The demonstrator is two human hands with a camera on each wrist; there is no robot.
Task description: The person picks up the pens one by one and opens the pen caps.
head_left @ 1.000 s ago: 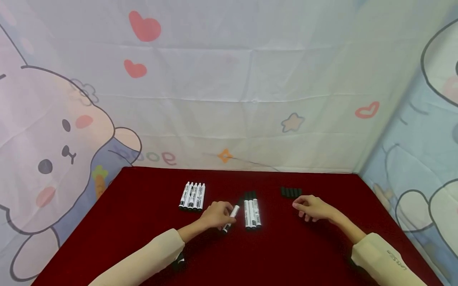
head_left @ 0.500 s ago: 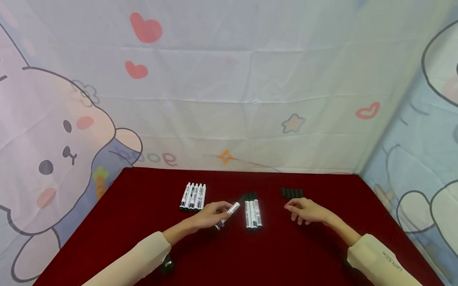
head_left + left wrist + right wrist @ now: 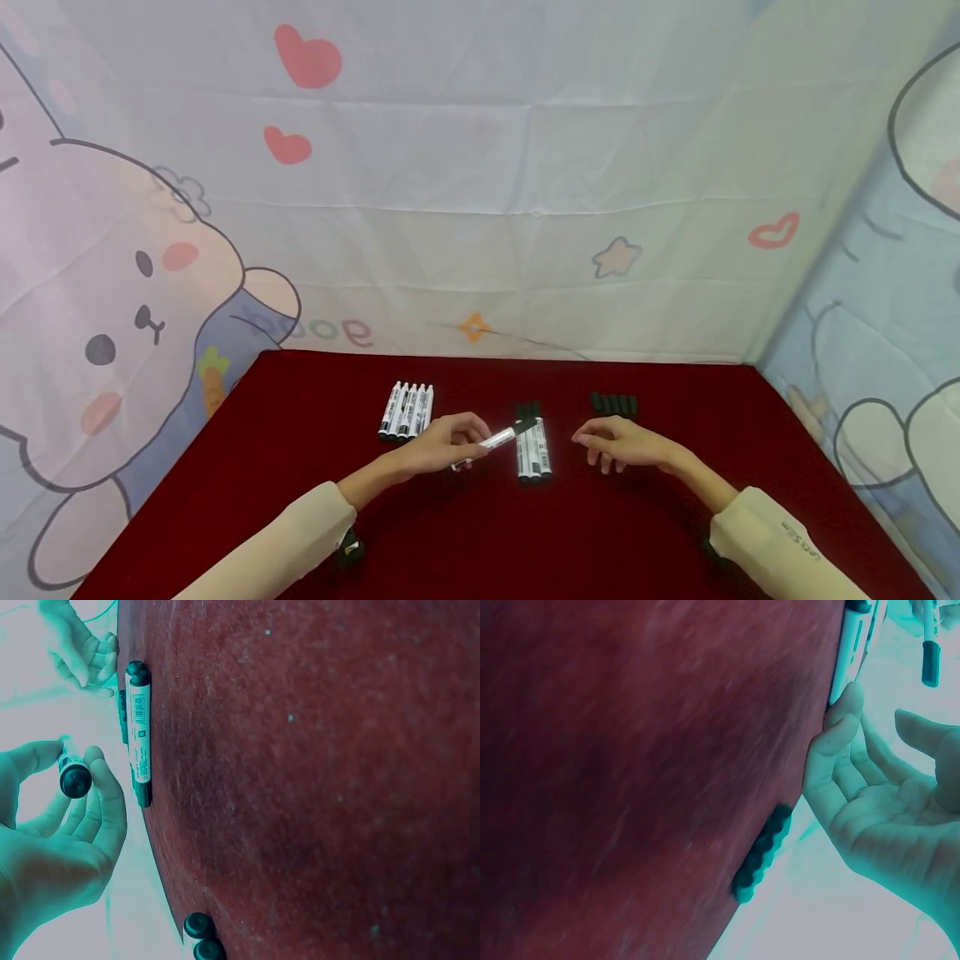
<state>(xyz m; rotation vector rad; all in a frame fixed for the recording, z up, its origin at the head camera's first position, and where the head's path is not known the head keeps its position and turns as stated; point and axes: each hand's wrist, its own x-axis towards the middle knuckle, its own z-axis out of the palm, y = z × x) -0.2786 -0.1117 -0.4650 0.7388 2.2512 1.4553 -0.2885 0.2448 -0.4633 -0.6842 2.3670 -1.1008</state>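
My left hand pinches a white marker between thumb and fingers, its black cap pointing right. In the head view that cap overlaps the top of several capped markers lying side by side on the red cloth. The left wrist view shows the held marker's black end facing the camera, raised off the cloth. My right hand hovers to the right of the capped row, fingers loosely bent and holding nothing. In the right wrist view its thumb and fingers stand apart.
A row of several uncapped white markers lies at the back left of the red cloth. Several black caps sit in a row behind my right hand. A small dark object shows beside the left sleeve. A printed curtain closes the back.
My left hand has lifted the marker and tilted it toward level, its capped end swinging right over the row. My right hand has moved left, toward the marker.
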